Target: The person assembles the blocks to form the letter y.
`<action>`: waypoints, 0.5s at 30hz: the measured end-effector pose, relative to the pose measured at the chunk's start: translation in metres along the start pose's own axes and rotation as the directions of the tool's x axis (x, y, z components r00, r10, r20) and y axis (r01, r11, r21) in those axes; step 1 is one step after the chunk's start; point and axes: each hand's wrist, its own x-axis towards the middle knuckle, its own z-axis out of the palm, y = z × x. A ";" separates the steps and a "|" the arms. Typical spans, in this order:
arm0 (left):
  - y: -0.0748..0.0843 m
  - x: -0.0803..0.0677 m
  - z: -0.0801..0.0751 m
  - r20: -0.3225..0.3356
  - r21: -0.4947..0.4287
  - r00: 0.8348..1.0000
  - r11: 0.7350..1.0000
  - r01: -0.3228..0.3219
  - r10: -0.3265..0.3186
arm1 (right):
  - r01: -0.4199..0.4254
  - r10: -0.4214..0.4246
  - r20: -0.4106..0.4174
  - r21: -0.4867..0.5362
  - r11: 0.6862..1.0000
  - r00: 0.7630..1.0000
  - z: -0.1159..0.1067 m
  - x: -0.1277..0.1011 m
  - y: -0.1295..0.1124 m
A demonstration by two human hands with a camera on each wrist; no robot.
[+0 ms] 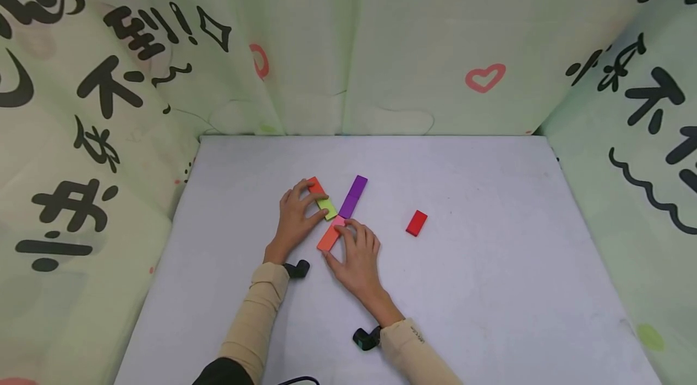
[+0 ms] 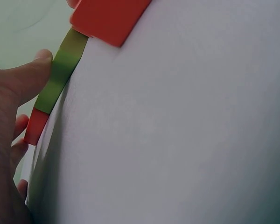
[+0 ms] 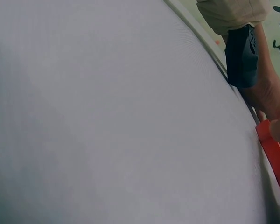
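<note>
Lime block [image 1: 328, 209] was pinched by half-curled left hand [image 1: 294, 218], orange block [image 1: 328, 240] by right hand [image 1: 359, 259]; skewing by uneven pressure was risked.

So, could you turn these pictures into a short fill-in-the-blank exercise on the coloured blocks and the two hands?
1. The left hand holds an orange block lying end to end with a ____ block.
2. The right hand touches another orange block, whose far end meets a ____ block.
3. The two end-to-end blocks that neither hand holds are both ____.
4. The lone block lying to the right of the right hand is ____.

Missing words: green; pink; purple; red.
</note>
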 end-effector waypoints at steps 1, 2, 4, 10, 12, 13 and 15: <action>0.000 0.000 0.000 -0.002 -0.001 1.000 1.000 0.001 -0.001 | -0.005 0.005 0.006 0.002 1.000 1.000 0.000 0.000 0.000; 0.000 0.000 0.000 -0.003 -0.002 1.000 1.000 0.002 -0.002 | -0.005 0.005 0.007 0.003 1.000 1.000 0.000 0.000 0.000; 0.000 0.000 0.000 -0.007 -0.005 1.000 1.000 0.003 -0.003 | -0.004 0.003 0.006 0.005 1.000 1.000 0.000 0.000 0.000; 0.001 0.000 -0.001 -0.017 -0.008 1.000 1.000 -0.004 0.004 | 0.015 -0.015 -0.025 -0.003 1.000 1.000 0.000 0.001 0.000; 0.002 0.000 -0.001 -0.013 -0.003 1.000 1.000 -0.001 0.001 | 0.015 -0.015 -0.027 -0.006 1.000 1.000 0.000 0.001 0.000; 0.002 0.000 -0.001 -0.014 -0.001 1.000 1.000 -0.001 0.001 | 0.011 -0.011 -0.023 -0.005 1.000 1.000 0.000 0.000 -0.001; 0.002 0.000 -0.001 -0.015 0.007 1.000 1.000 -0.001 0.001 | 0.000 0.000 -0.014 -0.002 1.000 1.000 0.000 0.000 -0.001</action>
